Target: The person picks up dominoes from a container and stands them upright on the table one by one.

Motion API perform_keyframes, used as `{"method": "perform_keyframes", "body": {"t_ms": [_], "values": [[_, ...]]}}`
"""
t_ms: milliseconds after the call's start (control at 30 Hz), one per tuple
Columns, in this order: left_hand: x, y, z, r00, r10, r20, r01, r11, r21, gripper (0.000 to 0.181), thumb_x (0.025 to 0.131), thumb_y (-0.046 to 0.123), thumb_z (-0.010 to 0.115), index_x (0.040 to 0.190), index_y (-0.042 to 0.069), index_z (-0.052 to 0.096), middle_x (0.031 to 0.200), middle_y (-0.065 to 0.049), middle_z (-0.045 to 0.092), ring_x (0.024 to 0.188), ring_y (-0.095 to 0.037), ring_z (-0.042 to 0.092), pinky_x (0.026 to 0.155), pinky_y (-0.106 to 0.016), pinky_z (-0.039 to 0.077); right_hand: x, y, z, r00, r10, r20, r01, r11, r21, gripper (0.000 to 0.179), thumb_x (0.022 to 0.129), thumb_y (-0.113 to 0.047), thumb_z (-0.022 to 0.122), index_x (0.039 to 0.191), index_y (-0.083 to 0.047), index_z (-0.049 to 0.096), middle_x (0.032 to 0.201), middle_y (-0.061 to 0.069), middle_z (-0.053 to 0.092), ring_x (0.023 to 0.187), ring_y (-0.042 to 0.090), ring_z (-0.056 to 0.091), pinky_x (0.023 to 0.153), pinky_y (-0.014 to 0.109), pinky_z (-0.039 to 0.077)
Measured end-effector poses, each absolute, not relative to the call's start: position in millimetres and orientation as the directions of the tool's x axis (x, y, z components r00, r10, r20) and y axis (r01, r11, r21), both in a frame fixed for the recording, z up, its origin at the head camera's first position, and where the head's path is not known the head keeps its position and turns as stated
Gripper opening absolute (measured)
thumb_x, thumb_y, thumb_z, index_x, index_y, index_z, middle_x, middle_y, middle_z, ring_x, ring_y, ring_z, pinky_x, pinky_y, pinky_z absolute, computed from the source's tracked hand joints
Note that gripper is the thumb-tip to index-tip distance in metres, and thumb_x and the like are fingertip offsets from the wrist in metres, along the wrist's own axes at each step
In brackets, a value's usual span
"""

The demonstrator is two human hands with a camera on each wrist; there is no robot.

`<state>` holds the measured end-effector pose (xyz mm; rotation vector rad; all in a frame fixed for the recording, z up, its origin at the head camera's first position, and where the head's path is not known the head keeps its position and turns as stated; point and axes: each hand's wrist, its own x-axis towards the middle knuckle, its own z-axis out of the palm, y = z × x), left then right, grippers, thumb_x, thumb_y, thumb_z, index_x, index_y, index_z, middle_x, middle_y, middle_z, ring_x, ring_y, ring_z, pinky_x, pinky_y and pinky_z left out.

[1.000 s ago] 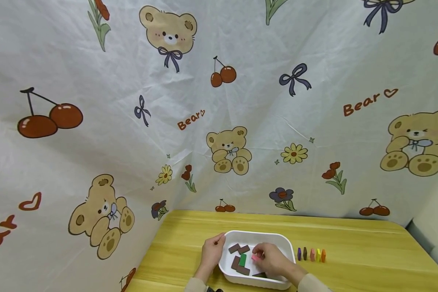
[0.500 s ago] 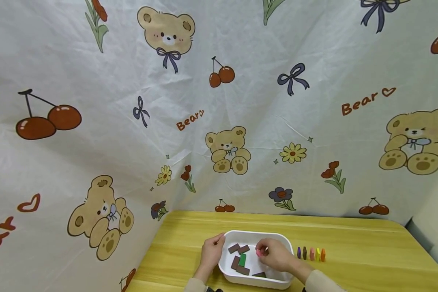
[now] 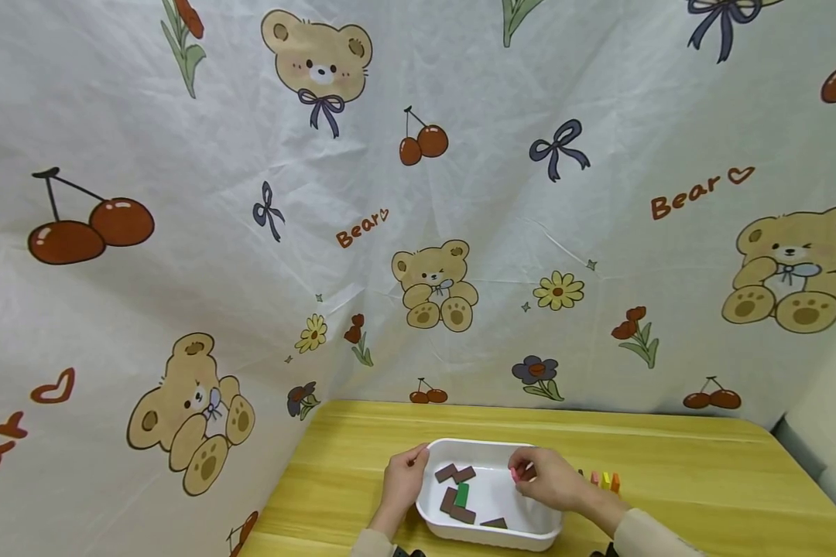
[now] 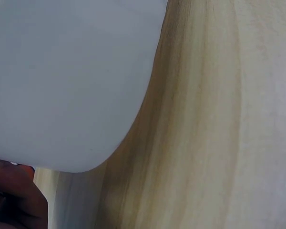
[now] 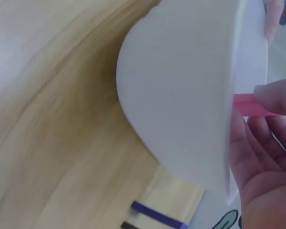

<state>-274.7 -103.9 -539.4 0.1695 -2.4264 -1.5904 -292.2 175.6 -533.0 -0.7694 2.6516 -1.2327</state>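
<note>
My left hand (image 3: 402,481) holds the left rim of a white plastic tray (image 3: 463,533). In the left wrist view only the outer wall of the tray (image 4: 71,86) and part of the curled fingers (image 4: 26,195) show. My right hand (image 3: 552,480) pinches a small pink block (image 5: 247,105) between thumb and fingertips, over the tray's right end. The right wrist view has the block at the tray's edge, partly behind the fingers. Inside the tray lie several brown blocks (image 3: 447,473) and a green block (image 3: 462,494) at the left, with another brown block (image 3: 495,524) near the front wall.
Right of the tray, small blocks stand on edge in a row: pink (image 3: 594,478), yellow (image 3: 605,480) and orange (image 3: 615,483). A purple block (image 5: 157,215) shows in the right wrist view. The wooden table (image 3: 697,480) meets a bear-printed cloth (image 3: 495,348) behind.
The right hand has moved right across the tray with the pink block, up toward the right rim, now covering part of the block row. The left hand has stayed at the rim.
</note>
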Motion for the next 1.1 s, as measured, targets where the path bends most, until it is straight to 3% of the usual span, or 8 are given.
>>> {"method": "perform_keyframes", "body": {"t_ms": [233, 500, 700, 1100], "values": [[-283, -106, -557, -0.962, -0.23, 0.144, 0.032, 0.432, 0.901, 0.028, 0.102, 0.021, 0.064, 0.119, 0.002, 0.077, 0.12, -0.019, 0.075, 0.109, -0.03, 0.071, 0.086, -0.04, 0.062, -292, 190, -525, -0.885, -0.458, 0.081, -0.343, 0.524, -0.78, 0.023, 0.083, -0.003, 0.079, 0.103, -0.002, 0.067, 0.091, 0.003, 0.064, 0.084, 0.018, 0.062, 0.067, 0.021, 0.054], [-266, -102, -528, -0.967, -0.223, 0.126, 0.026, 0.405, 0.914, 0.029, 0.102, 0.018, 0.063, 0.119, -0.002, 0.075, 0.121, -0.023, 0.074, 0.109, -0.033, 0.07, 0.088, -0.044, 0.062, -290, 211, -521, -0.899, -0.431, 0.082, -0.309, 0.487, -0.817, 0.022, 0.085, 0.0, 0.076, 0.104, 0.0, 0.066, 0.097, 0.009, 0.065, 0.089, 0.022, 0.065, 0.067, 0.024, 0.058], [-269, -103, -534, -0.968, -0.219, 0.12, 0.022, 0.402, 0.915, 0.029, 0.102, 0.018, 0.062, 0.12, -0.002, 0.075, 0.121, -0.023, 0.073, 0.108, -0.034, 0.07, 0.086, -0.044, 0.062, -289, 226, -517, -0.926, -0.375, 0.041, -0.236, 0.491, -0.838, 0.024, 0.086, -0.002, 0.077, 0.107, 0.002, 0.065, 0.1, 0.011, 0.066, 0.093, 0.028, 0.067, 0.066, 0.028, 0.059], [-278, -106, -549, -0.968, -0.228, 0.106, 0.009, 0.39, 0.921, 0.028, 0.102, 0.019, 0.063, 0.119, 0.001, 0.076, 0.122, -0.019, 0.074, 0.109, -0.03, 0.07, 0.087, -0.042, 0.061, -292, 266, -518, -0.964, -0.265, 0.037, -0.182, 0.548, -0.817, 0.027, 0.088, -0.005, 0.076, 0.111, 0.005, 0.064, 0.103, 0.014, 0.068, 0.095, 0.024, 0.068, 0.073, 0.026, 0.059]]}}
